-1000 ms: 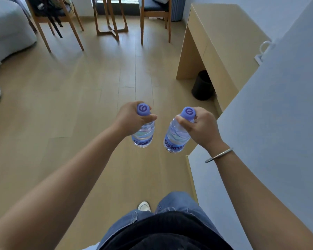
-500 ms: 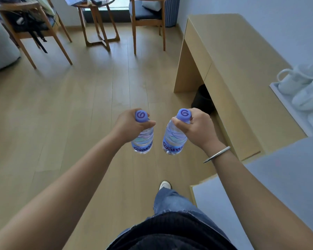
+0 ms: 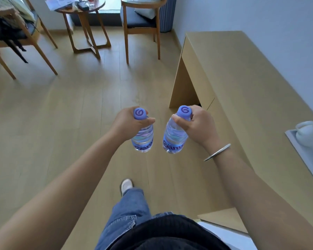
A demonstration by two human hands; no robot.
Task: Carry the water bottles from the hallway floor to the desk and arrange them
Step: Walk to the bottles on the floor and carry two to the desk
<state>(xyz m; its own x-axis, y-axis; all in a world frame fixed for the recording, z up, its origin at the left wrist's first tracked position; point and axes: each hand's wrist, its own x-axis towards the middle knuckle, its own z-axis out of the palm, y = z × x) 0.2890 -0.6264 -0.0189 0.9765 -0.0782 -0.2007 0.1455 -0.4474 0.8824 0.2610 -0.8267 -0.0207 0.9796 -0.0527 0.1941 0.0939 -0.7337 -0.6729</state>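
Down low, watch each step: put the white shoe (image 3: 126, 184) flat on the wooden floor (image 3: 61, 114) and walk slow, not fast. Just ahead of the body, look at the hands: left hand (image 3: 128, 123) curled tight round the neck of the left bottle (image 3: 143, 139), just under its purple cap (image 3: 139, 113); right hand (image 3: 197, 125) curled the same way round the neck of the right bottle (image 3: 173, 139), with a silver bangle (image 3: 217, 152) on that wrist. Both bottles up in the air over the floor, side by side but not touching, and not yet on the surface (image 3: 242, 87). Grip firm at the necks, since full bottles are likely heavy and could slip. Hold them straight up and down so they do not swing and bump. Turn to the right, toward the long wooden surface by the wall. Stay off its sharp near corner with the right arm. Lift both bottles a bit higher than the top before going over the edge. Pick a bare spot and set them down bottom first, one at a time or both at once, standing up and close in a neat row. Steer away from the tray (image 3: 300, 147) of white cups (image 3: 309, 130) at the right edge, so nothing gets knocked. Let go only when each bottle stands steady. Farther off, leave the chair (image 3: 141, 24) and the little round table (image 3: 85, 13) alone; no need to go that far.
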